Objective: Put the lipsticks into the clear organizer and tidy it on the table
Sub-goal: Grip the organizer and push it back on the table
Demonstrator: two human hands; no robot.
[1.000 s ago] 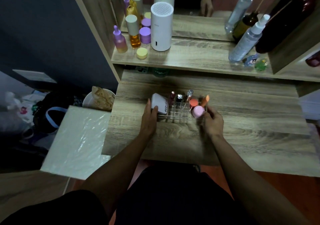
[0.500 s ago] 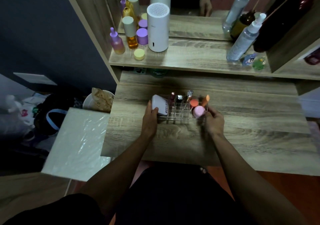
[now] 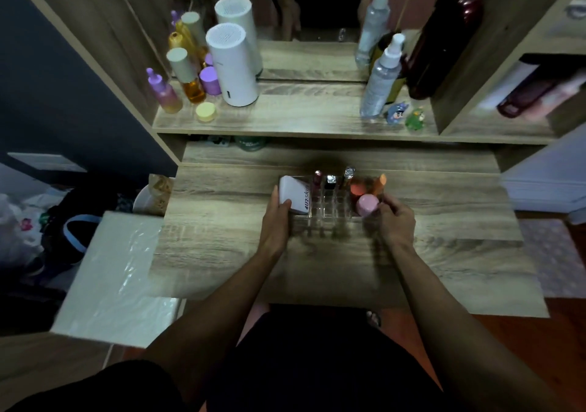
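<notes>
The clear organizer (image 3: 329, 210) stands on the wooden table (image 3: 444, 253) in front of me. Several lipsticks (image 3: 330, 183) stand upright in its back slots. A white compact (image 3: 294, 194) fills its left end, and a pink-capped item (image 3: 367, 204) and an orange one (image 3: 358, 188) sit at its right end. My left hand (image 3: 275, 221) grips the organizer's left side, thumb on the compact. My right hand (image 3: 396, 221) holds the right side beside the pink cap.
The shelf (image 3: 301, 116) behind holds a white cylinder (image 3: 233, 65), purple and amber bottles (image 3: 190, 81) at left, spray bottles (image 3: 380, 78) and small figurines (image 3: 406, 115) at right. A mirror stands behind them. A white box (image 3: 114, 272) sits left of the table.
Both hands have stayed on the organizer's two ends. The organizer has barely shifted on the table; my head has moved slightly.
</notes>
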